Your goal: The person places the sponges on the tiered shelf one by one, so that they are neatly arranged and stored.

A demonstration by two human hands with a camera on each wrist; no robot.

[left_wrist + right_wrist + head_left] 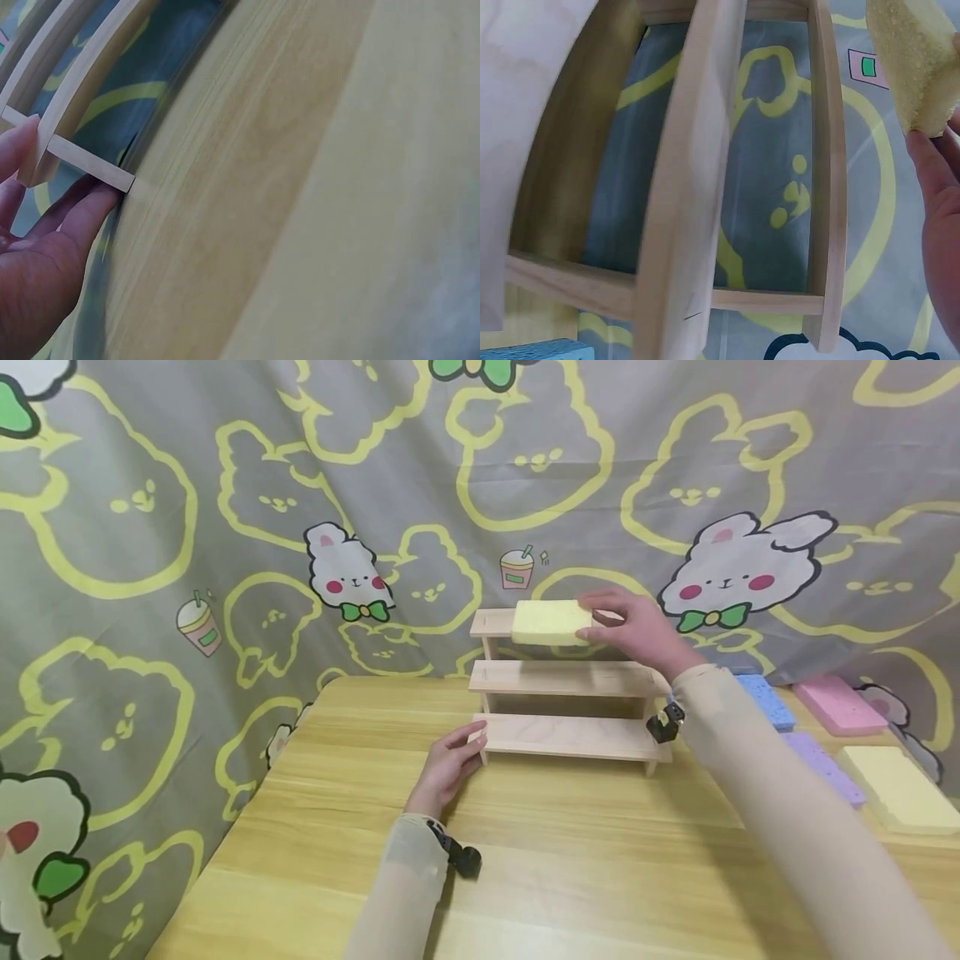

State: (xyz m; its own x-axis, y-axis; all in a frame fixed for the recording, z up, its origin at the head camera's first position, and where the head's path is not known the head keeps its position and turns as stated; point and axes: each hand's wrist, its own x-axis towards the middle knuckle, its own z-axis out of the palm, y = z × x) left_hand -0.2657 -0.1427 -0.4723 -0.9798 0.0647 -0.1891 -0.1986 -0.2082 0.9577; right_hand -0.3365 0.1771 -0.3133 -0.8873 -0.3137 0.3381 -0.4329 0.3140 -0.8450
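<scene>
A three-step wooden shelf (570, 734) stands on the table. My right hand (643, 631) pinches the right end of a light yellow sponge (551, 622) at the top step; the right wrist view shows the sponge (915, 60) apart from the top board (829, 150), between the thumb and fingers of my hand (941, 232). At the shelf's lower left corner, my left hand (447, 766) grips the end of the lowest step. In the left wrist view the hand (45, 262) has its thumb on the board (79, 90) and other fingers by the leg (90, 163).
To the right on the wooden table (315, 827) lie a blue sponge (768, 703), a pink sponge (840, 704), a purple sponge (825, 768) and a larger pale yellow sponge (898, 789). A grey patterned curtain (420, 485) hangs behind and along the left side.
</scene>
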